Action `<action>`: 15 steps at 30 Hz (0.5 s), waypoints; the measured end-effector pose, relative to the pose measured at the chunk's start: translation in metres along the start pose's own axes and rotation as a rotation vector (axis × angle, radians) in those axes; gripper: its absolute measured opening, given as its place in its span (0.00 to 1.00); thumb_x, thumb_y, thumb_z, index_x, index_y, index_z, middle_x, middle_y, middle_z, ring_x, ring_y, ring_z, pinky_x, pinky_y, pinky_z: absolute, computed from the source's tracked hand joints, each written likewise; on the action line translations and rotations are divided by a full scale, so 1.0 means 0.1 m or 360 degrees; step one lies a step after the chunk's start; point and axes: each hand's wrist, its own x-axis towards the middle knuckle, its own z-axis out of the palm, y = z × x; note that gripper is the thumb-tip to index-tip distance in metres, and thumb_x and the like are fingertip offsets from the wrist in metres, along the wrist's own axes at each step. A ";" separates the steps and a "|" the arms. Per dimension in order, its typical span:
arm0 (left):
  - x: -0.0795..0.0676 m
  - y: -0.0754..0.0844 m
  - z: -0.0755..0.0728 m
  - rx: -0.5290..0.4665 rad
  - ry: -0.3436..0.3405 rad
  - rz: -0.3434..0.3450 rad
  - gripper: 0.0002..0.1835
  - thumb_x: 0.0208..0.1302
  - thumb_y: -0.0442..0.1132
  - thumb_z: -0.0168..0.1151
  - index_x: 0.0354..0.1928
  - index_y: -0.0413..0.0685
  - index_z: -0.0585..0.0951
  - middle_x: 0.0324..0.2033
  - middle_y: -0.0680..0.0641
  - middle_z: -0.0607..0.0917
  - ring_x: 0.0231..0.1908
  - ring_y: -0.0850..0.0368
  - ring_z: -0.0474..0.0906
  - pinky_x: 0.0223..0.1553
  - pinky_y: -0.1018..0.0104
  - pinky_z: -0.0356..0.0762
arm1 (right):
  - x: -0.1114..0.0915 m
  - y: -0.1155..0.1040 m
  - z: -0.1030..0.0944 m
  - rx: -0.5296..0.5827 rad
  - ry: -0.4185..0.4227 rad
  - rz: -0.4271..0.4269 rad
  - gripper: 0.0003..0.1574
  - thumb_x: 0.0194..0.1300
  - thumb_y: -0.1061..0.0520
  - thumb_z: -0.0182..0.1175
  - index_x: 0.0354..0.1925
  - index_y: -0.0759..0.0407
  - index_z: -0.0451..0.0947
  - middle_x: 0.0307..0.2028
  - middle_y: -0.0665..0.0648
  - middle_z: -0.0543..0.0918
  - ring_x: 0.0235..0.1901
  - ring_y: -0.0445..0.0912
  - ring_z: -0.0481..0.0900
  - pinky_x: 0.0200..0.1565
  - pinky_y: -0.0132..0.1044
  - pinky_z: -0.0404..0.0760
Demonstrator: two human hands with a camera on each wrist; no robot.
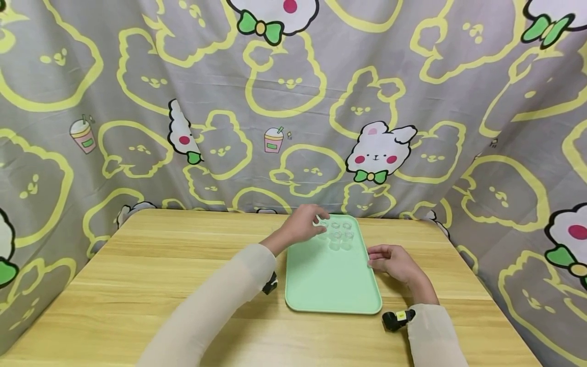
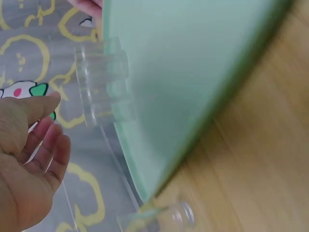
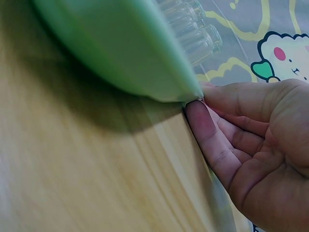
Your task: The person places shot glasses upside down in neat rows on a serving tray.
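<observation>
A pale green rectangular tray [image 1: 334,285] lies on the wooden table. Several small clear cylindrical jars [image 1: 347,236] stand grouped at its far end, their rims up. Over the far left corner of the tray reaches my left hand [image 1: 302,224], thumb and fingers apart beside the nearest jars. The left wrist view shows this hand [image 2: 31,159] with loosely bent fingers, holding nothing, and a gap between it and the jars [image 2: 104,79]. My right hand [image 1: 396,262] holds the tray's right edge; in the right wrist view its thumb and index finger [image 3: 205,125] pinch the rim.
Another clear jar [image 2: 164,217] is outside the tray, off its far left corner. A grey curtain [image 1: 293,102] with cartoon prints hangs behind the table [image 1: 160,265]. Black wrist cameras [image 1: 396,320] are strapped beneath the sleeves.
</observation>
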 end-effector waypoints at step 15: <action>-0.34 -0.36 -0.27 0.0036 0.0076 -0.0021 0.15 0.64 0.38 0.73 0.52 0.45 0.87 0.50 0.47 0.87 0.44 0.50 0.84 0.47 0.61 0.82 | -0.02 -0.03 0.01 -0.0013 0.0004 0.0003 0.27 0.69 0.64 0.66 0.62 0.75 0.74 0.49 0.65 0.84 0.43 0.45 0.82 0.40 0.34 0.84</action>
